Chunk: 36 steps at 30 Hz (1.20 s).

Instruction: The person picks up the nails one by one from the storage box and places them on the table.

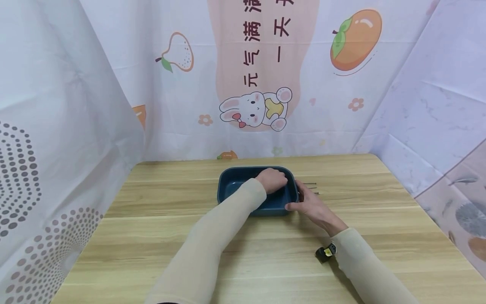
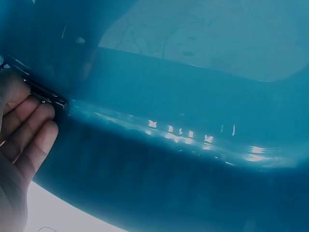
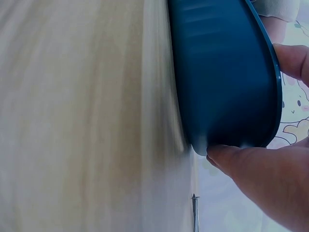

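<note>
A dark blue plastic basin [image 1: 231, 185] sits toward the back of the wooden table. My left hand [image 1: 271, 180] reaches down inside its right half, fingers curled. In the left wrist view, the curled fingers of that hand [image 2: 26, 116] hold thin dark metal nails [image 2: 46, 91] low against the basin's inside. With my right hand [image 1: 313, 209] I grip the basin's right end, the thumb at the near rim and the fingers against the outer wall. Several long nails [image 1: 310, 183] lie on the table just right of the basin, partly hidden behind my right hand.
The wooden table [image 1: 152, 240] has a printed cloth [image 1: 182, 93] behind it and more cloth at both sides. A small black device with a yellow patch [image 1: 325, 253] sits at my right wrist. In the right wrist view one nail [image 3: 195, 212] shows below the basin.
</note>
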Each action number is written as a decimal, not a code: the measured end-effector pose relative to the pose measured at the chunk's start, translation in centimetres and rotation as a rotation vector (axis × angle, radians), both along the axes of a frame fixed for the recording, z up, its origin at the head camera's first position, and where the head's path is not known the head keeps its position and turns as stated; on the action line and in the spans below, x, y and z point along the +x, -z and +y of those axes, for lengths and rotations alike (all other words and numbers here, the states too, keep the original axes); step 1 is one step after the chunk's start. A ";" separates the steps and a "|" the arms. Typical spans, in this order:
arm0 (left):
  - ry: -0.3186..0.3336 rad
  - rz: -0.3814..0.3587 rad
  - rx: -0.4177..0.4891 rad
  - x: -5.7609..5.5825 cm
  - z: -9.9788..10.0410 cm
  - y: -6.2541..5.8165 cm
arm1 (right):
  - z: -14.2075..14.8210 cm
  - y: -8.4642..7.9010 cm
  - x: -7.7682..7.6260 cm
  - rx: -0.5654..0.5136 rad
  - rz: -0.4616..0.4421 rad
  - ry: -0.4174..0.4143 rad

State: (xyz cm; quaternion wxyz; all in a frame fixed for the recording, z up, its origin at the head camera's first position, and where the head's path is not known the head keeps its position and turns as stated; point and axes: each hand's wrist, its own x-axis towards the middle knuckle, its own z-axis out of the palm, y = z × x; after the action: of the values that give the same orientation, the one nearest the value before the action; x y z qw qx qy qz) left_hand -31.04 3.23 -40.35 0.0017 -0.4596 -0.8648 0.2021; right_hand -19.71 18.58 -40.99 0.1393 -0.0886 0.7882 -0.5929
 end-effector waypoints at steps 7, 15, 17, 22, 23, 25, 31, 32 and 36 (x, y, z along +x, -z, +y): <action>-0.017 -0.012 0.001 0.1 0.0 -0.3 | 0.0 0.2 -0.1 -0.001 0.000 0.005; -0.063 -0.083 0.070 -0.2 -0.9 -0.9 | 0.0 0.3 -0.2 -0.022 0.007 0.005; -0.094 -0.116 0.105 -0.2 -1.2 -1.5 | 0.0 0.3 -0.2 -0.022 0.010 0.013; -0.145 -0.149 0.161 0.1 -2.2 -3.7 | -0.1 0.3 -0.2 -0.011 0.019 0.026; -0.146 -0.149 0.164 0.3 -2.4 -4.0 | -0.1 0.3 -0.2 -0.010 0.019 0.026; -0.161 -0.166 0.179 0.6 -3.0 -4.7 | -0.1 0.4 -0.2 -0.009 0.018 0.028; -0.199 -0.228 0.266 1.3 -4.3 -5.8 | -0.2 0.4 -0.3 -0.009 0.017 0.023; -0.199 -0.232 0.272 1.4 -4.5 -5.9 | -0.3 0.4 -0.2 -0.008 0.016 0.025; -0.210 -0.240 0.291 2.0 -5.4 -6.4 | -0.3 0.2 0.0 0.001 0.010 0.032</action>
State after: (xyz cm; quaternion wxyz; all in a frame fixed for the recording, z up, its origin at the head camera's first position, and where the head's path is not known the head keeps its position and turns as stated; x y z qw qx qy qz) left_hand -29.05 -2.21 -33.92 -0.0558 -0.3828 -0.9220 0.0180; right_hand -19.76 18.29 -41.17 0.1258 -0.0789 0.7906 -0.5940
